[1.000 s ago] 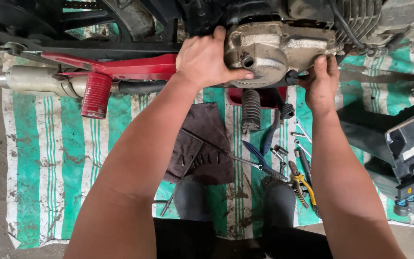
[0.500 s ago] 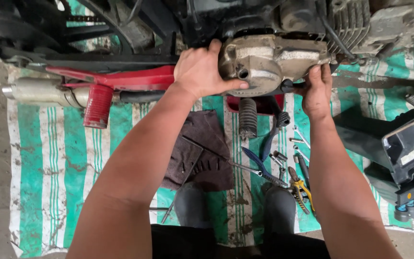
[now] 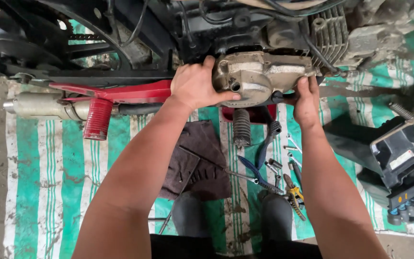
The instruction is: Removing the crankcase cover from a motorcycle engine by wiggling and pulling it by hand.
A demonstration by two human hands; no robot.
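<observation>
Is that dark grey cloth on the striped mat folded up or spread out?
Mostly spread out: the dark grey cloth lies flat on the green-and-white striped mat, with a few creases; a thin metal rod rests across it.

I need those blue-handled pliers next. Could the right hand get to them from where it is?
Probably yes. The right hand only rests on the engine cover; the blue-handled pliers lie uncovered on the striped mat just below.

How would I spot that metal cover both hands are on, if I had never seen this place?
Find the motorcycle lying across the green-and-white striped mat. At its middle, beside the finned cylinder, the left hand and right hand grip the engine side cover. It alone is a rounded, grimy grey casting with a small round port.
</observation>
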